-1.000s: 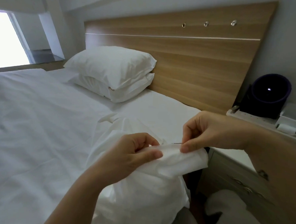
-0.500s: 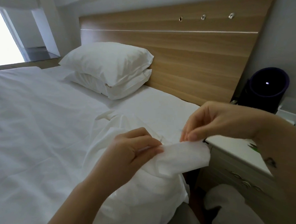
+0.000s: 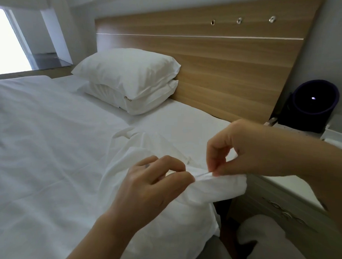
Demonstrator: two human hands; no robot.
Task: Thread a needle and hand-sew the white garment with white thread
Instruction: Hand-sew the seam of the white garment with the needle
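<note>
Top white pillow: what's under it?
Under the plump white top pillow lies a second white pillow on the white bed sheet. Whatever is between them is hidden.

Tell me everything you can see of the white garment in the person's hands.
The white garment is thin, plain cloth, wrinkled and limp. Most of it lies heaped on the near edge of the bed and hangs over it. One folded edge is lifted: the left hand pinches it, and at its top fold the right hand pinches a thin sliver, probably the needle. The free end droops rightward. No thread is discernible.
</note>
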